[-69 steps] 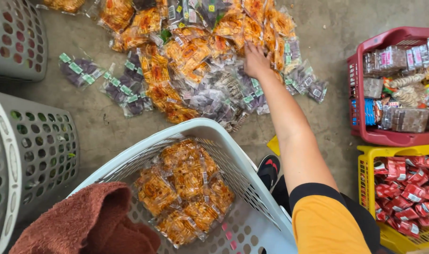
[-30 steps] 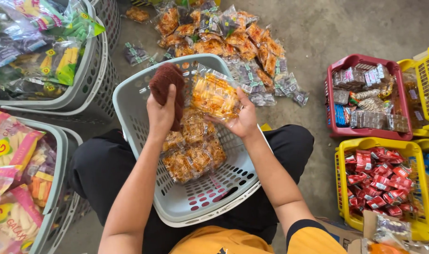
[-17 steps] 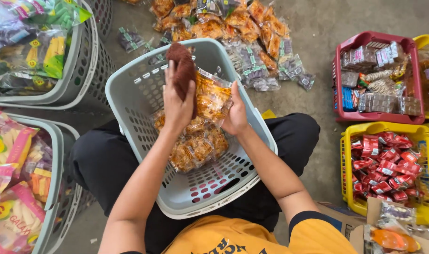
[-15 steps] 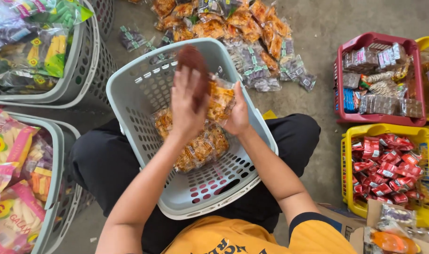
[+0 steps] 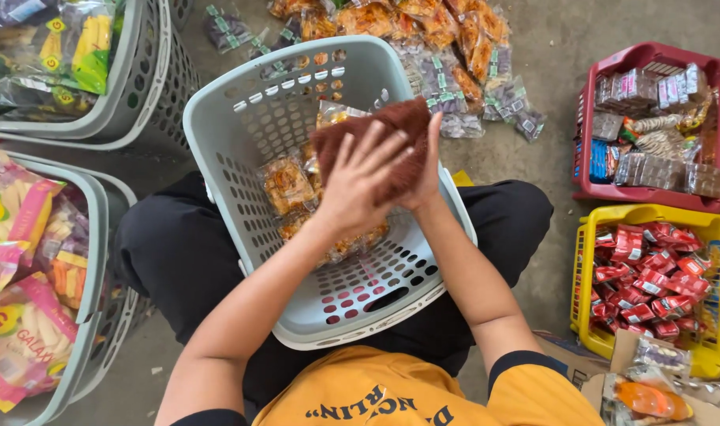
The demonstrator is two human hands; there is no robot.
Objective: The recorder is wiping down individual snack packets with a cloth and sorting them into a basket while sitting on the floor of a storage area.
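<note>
Head view: the person's left hand [image 5: 358,183] lies flat with fingers spread over a reddish-brown fuzzy cloth [image 5: 376,142], pressing it down. The right hand [image 5: 425,170] is cupped against the cloth's right side; what it grips beneath is hidden, probably a snack packet. Both hands are over the middle of a pale grey perforated plastic laundry basket [image 5: 242,118] that rests on the person's lap.

To wipe well, the lower hand should brace the packet firmly while the cloth moves in even strokes over the crinkly film, without crushing what is inside.

Clear plastic packets of orange fried snacks [image 5: 285,183] lie loose on the basket's slotted floor, glossy and wrinkled. At the right edge stand 2 rigid crates: a red plastic crate [image 5: 652,193] and a yellow plastic crate [image 5: 652,217].
</note>
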